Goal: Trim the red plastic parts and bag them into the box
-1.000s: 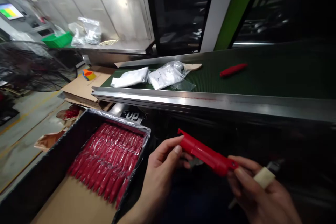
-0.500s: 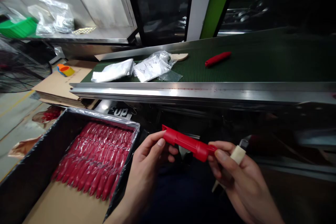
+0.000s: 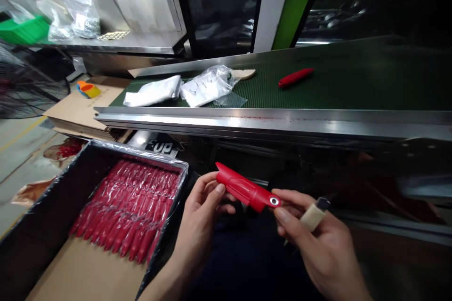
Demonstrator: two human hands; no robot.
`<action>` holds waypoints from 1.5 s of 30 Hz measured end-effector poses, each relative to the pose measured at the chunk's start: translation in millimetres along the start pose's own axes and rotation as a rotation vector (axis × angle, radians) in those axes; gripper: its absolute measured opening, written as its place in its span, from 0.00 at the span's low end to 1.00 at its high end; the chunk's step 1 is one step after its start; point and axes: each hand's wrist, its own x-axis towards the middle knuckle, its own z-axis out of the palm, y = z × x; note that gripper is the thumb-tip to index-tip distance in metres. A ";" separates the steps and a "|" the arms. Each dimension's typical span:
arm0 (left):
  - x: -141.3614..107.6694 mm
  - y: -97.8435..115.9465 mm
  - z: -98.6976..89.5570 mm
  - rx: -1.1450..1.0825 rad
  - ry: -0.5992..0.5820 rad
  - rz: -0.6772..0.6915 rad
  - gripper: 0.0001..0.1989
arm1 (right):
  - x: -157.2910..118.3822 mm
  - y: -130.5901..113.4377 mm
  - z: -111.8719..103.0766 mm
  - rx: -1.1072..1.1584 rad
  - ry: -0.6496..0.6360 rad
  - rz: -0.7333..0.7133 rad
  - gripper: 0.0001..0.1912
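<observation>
Left hand (image 3: 201, 218) and right hand (image 3: 319, 244) both on a red plastic handle (image 3: 245, 189), held up at chest level over the dark gap below the belt. Left fingers (image 3: 208, 188) wrap the pointed end, closed around it. Right fingertips (image 3: 282, 214) pinch the other end, its round hole facing the camera. Right hand also has a cream-sleeved tool (image 3: 312, 215) tucked in its fingers; tip not visible.

Box (image 3: 60, 188) at 9 o'clock from the hands: rows of bagged red parts (image 3: 127, 207) packed in the far part, bare cardboard liner (image 3: 81, 270) at the near end. Progress as it lies: one bare red part (image 3: 295, 77) on the green belt (image 3: 353, 89) at 1 o'clock, white bag (image 3: 152, 91) and clear bag (image 3: 206, 86) at 11 o'clock, bagged stock in the box untouched-looking. Steel rail (image 3: 268, 120) runs along the belt's near edge.
</observation>
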 end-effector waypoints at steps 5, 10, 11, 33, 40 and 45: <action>-1.1 -2.6 0.8 -0.005 -0.003 0.005 0.14 | -0.6 -0.5 1.5 -0.075 0.021 -0.018 0.16; -1.4 -6.3 -0.3 -0.014 -0.013 -0.016 0.14 | 0.4 8.0 -5.1 -0.029 -0.049 0.023 0.16; -1.7 -7.1 -0.5 -0.019 -0.010 -0.021 0.14 | 0.6 8.4 -5.9 -0.016 -0.057 0.041 0.16; -11.4 -8.5 6.9 0.082 0.025 0.209 0.12 | -0.2 8.0 -3.1 -0.065 -0.027 -0.159 0.14; -16.0 -10.4 9.6 0.113 0.048 0.291 0.11 | -5.4 3.6 -4.8 -0.289 0.102 -0.336 0.12; -11.7 -11.2 12.9 0.048 0.003 0.184 0.14 | -10.6 8.4 -3.1 -0.438 0.099 -0.606 0.14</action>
